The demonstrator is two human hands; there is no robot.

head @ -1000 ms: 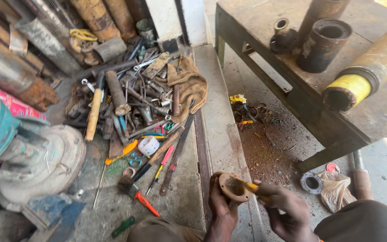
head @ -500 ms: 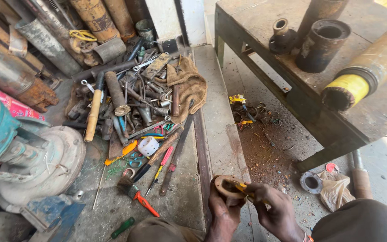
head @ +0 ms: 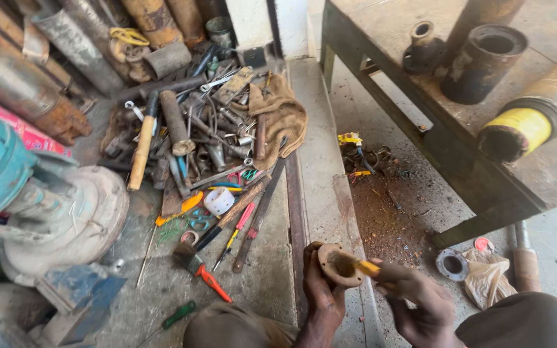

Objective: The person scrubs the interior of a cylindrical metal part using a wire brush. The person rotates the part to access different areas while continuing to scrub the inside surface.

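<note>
At the bottom centre of the head view, the left hand is closed around a rusty brown round metal flange with a central bore, held with its open face tilted up and to the right. The right hand grips a small brush with a yellow handle, pinched between the fingers; its bristle end sits inside the bore of the flange. Both hands are held above the edge of a concrete step, just to the right of a long flat steel bar lying along the floor.

To the left, a heap of loose tools covers the floor: a wooden-handled hammer, a brown cloth rag, a white plastic ring, a paintbrush with an orange handle and a green-handled screwdriver. A grey cast pump housing stands at far left.

To the right, a worn metal tabletop carries a dark steel sleeve and a yellow-banded pipe end. Rust-coloured debris lies on the floor beneath it, near a grey metal ring and a crumpled plastic bag.
</note>
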